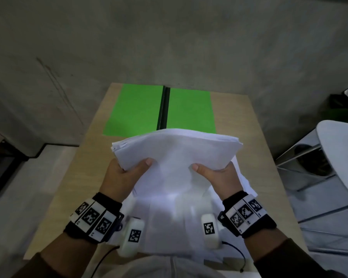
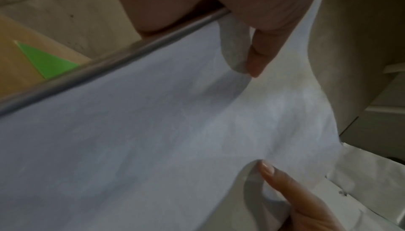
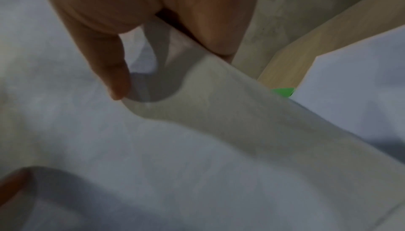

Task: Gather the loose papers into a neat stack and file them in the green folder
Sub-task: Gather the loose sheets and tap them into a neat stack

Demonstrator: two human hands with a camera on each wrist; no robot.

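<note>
A thick sheaf of white papers (image 1: 175, 149) bows upward, lifted above the bench (image 1: 68, 189), its edges uneven at the far left corner. The left hand (image 1: 125, 175) and right hand (image 1: 215, 175) each have their grip clamped on a side of it, thumbs on top and fingers beneath. More white sheets (image 1: 247, 183) lie loose under it on the bench. The green folder (image 1: 137, 111) lies open and flat at the bench's far end, nothing in it, against a grey concrete wall (image 1: 169, 37). A white chair (image 1: 338, 149) stands at right.
</note>
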